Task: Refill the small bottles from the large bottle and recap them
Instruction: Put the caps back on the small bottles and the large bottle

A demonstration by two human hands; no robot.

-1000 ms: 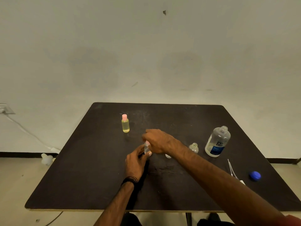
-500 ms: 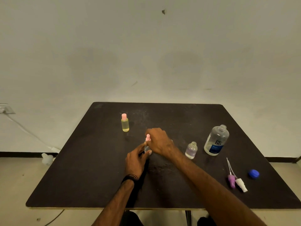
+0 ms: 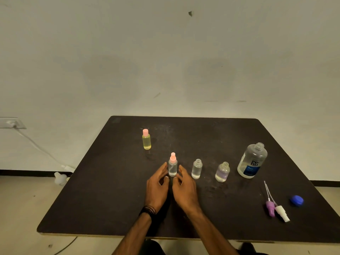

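A small clear bottle with a pink spray cap stands upright mid-table. My left hand and my right hand flank its base, fingers apart and loose, not gripping it. To its right stand an uncapped clear small bottle and an uncapped purple-tinted small bottle. The large bottle, uncapped with a blue label, stands further right. Its blue cap lies near the right edge. A purple spray cap and a white spray cap lie beside it. A capped yellow bottle stands at the back left.
All of this sits on a dark table pushed close to a pale wall. On the floor to the left lie a white plastic object and a cable running up to a wall outlet.
My right hand came off the pink cap and dropped beside the bottle. My left hand loosened its hold. The uncapped clear bottle, hidden behind my arm before, now shows.
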